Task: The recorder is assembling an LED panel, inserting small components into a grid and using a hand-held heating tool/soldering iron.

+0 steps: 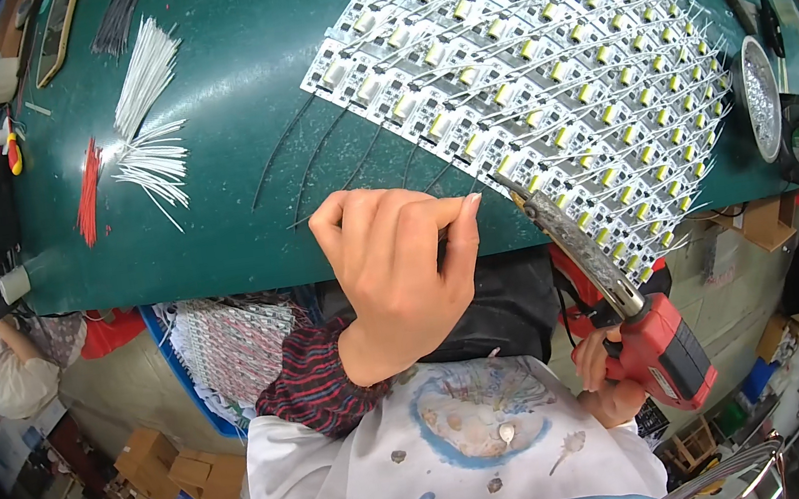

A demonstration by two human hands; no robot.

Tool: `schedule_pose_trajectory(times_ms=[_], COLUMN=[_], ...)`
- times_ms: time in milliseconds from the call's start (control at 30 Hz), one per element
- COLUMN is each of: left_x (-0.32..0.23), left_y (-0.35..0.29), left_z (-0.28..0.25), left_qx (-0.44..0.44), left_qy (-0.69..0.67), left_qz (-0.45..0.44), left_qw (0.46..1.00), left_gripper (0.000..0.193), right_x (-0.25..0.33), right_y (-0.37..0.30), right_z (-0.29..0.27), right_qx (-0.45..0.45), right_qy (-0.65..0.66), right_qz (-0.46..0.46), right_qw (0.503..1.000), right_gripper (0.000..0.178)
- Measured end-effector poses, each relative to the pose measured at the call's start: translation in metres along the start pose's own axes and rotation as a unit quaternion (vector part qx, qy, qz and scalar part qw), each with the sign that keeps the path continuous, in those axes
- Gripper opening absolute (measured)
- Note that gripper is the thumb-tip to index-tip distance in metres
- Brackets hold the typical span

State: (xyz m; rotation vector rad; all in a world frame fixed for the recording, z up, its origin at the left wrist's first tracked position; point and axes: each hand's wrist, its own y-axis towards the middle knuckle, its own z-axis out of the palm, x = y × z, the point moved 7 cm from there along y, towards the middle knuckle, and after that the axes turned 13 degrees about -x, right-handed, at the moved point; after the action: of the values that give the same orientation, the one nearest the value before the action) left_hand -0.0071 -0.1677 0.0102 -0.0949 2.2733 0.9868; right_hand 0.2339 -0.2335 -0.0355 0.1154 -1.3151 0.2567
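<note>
A large sheet of small white circuit boards [558, 112] with yellow parts and thin white wires lies slanted on the green table. Several black wires [301, 177] stick out from its near-left edge. Over that edge is my left hand [399, 260], thumb and forefinger pinched on what looks like one of the black wires; the other fingers curl in. Low on the right, my right hand [606, 379] grips a red and black soldering gun [671, 355]. Its long, darkened tip reaches up to the sheet's edge, close to my left fingertips.
Loose white wires [145, 76], red wires [90, 194] and dark wires [119, 19] lie left on the table [247, 239]. A foil-like round dish [760, 99] stands at the right edge. Below is a blue crate [178, 364] with more boards. Another person [21, 365] sits far left.
</note>
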Motion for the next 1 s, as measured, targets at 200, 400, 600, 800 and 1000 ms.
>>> schedule_pose_trajectory(times_ms=[200, 400, 600, 800, 1000], left_x=[0.0, 0.0, -0.001, -0.001, 0.0], left_y=[-0.003, -0.006, -0.007, -0.006, 0.001], left_z=[0.002, 0.004, 0.005, 0.005, -0.006], left_qx=[-0.016, -0.019, -0.021, -0.014, -0.023], left_qy=[0.019, 0.042, 0.046, 0.036, -0.044], left_qz=[0.027, 0.05, 0.061, 0.056, -0.036], left_qw=[0.999, 0.998, 0.997, 0.998, 0.998], left_gripper=[0.017, 0.019, 0.019, 0.017, 0.016], right_x=[-0.004, -0.003, -0.003, 0.003, 0.005], right_y=[-0.002, -0.004, -0.004, -0.002, -0.004], right_z=[-0.002, -0.003, -0.002, -0.002, -0.009], right_qx=[-0.015, -0.017, -0.027, -0.005, -0.001], right_qy=[-0.021, -0.039, -0.055, -0.048, -0.031], right_qz=[0.001, -0.004, -0.009, -0.04, -0.033], right_qw=[1.0, 0.999, 0.998, 0.998, 0.999], right_gripper=[0.08, 0.081, 0.082, 0.081, 0.061])
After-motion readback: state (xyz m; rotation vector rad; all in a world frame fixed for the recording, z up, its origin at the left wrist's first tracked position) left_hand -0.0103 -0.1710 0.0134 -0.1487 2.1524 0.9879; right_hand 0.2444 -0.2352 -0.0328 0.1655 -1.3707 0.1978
